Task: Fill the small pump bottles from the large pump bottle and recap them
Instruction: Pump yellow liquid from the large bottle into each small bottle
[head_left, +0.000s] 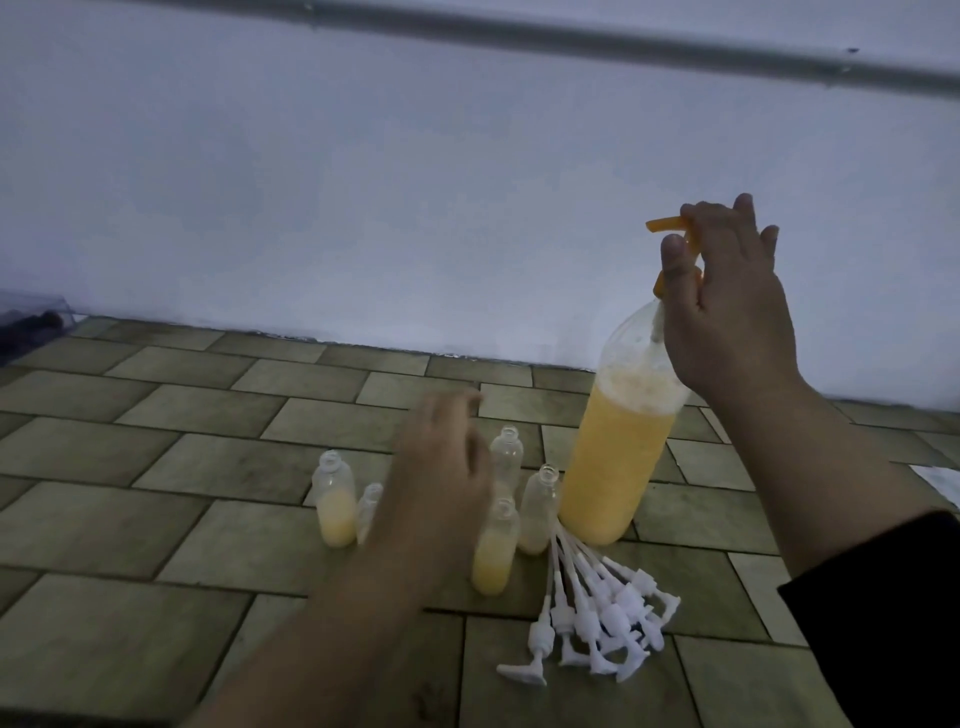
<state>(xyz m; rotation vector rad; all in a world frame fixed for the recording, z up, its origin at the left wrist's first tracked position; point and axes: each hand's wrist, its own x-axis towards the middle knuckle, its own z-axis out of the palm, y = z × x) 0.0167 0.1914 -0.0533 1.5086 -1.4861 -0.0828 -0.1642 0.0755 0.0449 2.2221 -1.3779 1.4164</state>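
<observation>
On the tiled floor (156, 467), two small bottles (336, 512) hold some liquid; caps (597, 618) lie off at five o'clock. Right hand (727, 312) pinches the pump (667, 224); left hand (441, 467) hovers spread.

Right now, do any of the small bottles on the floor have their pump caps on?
No. The small bottles all stand open-necked, and the white pump caps lie loose in a pile on the tiled floor beside them.
</observation>
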